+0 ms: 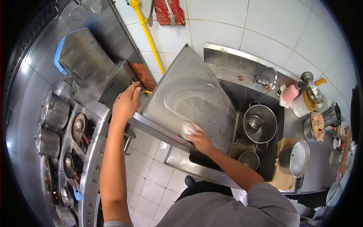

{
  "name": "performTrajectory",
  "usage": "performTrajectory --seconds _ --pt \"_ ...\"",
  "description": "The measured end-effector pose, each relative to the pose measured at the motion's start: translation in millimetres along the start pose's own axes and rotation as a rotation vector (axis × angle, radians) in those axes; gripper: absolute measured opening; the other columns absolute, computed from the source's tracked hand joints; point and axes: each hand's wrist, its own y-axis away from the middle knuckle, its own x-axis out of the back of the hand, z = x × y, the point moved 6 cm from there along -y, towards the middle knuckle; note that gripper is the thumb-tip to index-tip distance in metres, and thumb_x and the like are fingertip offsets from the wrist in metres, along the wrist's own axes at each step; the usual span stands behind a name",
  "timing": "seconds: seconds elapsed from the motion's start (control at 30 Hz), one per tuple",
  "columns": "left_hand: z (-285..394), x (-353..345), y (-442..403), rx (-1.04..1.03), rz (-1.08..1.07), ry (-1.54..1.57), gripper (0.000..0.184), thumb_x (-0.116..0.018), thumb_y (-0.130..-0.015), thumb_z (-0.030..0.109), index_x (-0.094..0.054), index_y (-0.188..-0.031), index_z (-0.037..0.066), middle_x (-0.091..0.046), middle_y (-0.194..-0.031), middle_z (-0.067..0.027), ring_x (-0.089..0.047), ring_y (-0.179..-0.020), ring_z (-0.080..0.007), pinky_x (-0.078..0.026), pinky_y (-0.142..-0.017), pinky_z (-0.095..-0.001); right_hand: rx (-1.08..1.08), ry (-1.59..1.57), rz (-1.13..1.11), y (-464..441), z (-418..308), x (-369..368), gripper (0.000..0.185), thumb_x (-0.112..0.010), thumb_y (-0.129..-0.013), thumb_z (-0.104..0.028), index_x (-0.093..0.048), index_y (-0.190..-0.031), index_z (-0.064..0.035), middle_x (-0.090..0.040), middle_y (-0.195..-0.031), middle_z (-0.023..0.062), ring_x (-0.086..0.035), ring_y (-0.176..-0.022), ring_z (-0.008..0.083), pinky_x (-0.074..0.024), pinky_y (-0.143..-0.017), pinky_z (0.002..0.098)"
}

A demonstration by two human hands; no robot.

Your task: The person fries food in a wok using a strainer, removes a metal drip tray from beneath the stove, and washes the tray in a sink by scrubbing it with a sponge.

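A large metal panel with soapy streaks leans tilted over the left side of the sink. My left hand is closed on the panel's upper left corner, its fingers wrapped round the edge. Near the lower edge, my right hand presses a white sponge against the soapy face; the sponge is partly blurred and covered by the fingers. Beside the panel, the sink holds a large pot with a small cup inside, below the faucet.
At left, a stove carries pots and pans. Right of the sink stand a pink bottle, a white tub and a metal pot. A co-worker's arm shows at the far right. Tiled floor lies below.
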Motion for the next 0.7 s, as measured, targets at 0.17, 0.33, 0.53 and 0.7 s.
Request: performTrajectory --seconds 0.17,0.33,0.53,0.7 --pt "-7 -1 -2 -0.087 0.044 -0.043 0.038 -0.044 -0.097 0.038 -0.058 -0.123 0.015 -0.063 -0.068 -0.0102 -0.065 -0.067 -0.0228 -0.049 -0.070 -0.0368 -0.582 -0.147 -0.147 134 80 19 0.019 -0.069 -0.076 -0.002 -0.062 -0.092 -0.0082 -0.050 -0.116 0.0166 -0.048 -0.113 0.0345 -0.0391 -0.096 0.0407" --pt "-4 -3 -3 -0.130 0.009 -0.044 0.038 -0.042 -0.097 0.039 -0.058 -0.123 0.016 -0.062 -0.066 -0.0095 -0.064 -0.067 -0.0224 -0.048 -0.073 -0.0360 -0.346 -0.258 0.053 -34 -7 -10 0.020 -0.068 -0.077 -0.006 -0.062 -0.096 -0.0088 -0.048 -0.116 0.0149 -0.047 -0.114 0.0337 -0.0382 -0.097 0.0380" --pt "-5 -4 -1 -0.127 -0.004 -0.009 0.038 -0.043 -0.097 0.038 -0.058 -0.123 0.015 -0.063 -0.070 -0.0096 -0.063 -0.066 -0.0216 -0.048 -0.073 -0.0353 -0.455 0.046 -0.180 81 61 -2 0.018 -0.067 -0.080 -0.008 -0.061 -0.097 -0.0091 -0.051 -0.109 0.0145 -0.051 -0.104 0.0344 -0.0434 -0.091 0.0410" --pt "-4 -6 -3 -0.166 -0.008 0.013 0.038 -0.044 -0.097 0.037 -0.058 -0.123 0.014 -0.064 -0.073 -0.0109 -0.061 -0.059 -0.0202 -0.048 -0.070 -0.0347 -0.572 0.002 -0.121 116 81 -5 0.021 -0.069 -0.078 -0.009 -0.060 -0.096 -0.0082 -0.053 -0.104 0.0144 -0.053 -0.101 0.0343 -0.0444 -0.089 0.0415"
